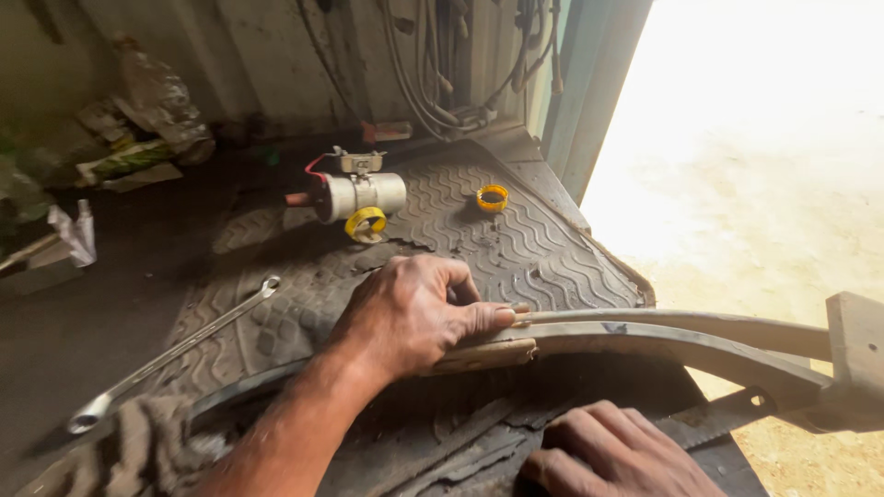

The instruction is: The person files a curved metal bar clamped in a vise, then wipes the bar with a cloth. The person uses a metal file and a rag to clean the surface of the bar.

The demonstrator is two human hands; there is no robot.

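Observation:
My left hand (414,317) grips a stack of long curved metal leaves (663,336) that arcs across a ribbed rubber mat (516,244). Its thumb lies along the top leaf and its fingers curl over the far side. A pale wooden piece (488,354) sits against the leaves just under the thumb. My right hand (617,456) rests low at the front with its fingers curled. It covers one end of a flat metal strip with a hole (732,411). Whether it grips the strip is hidden.
A long ring spanner (175,354) lies on the mat to the left. A silver cylindrical part with wires (361,193) and two yellow rings (366,224) (492,197) sit farther back. A wooden block (856,345) meets the leaves at the right. Bright sandy ground (755,184) lies beyond the doorway.

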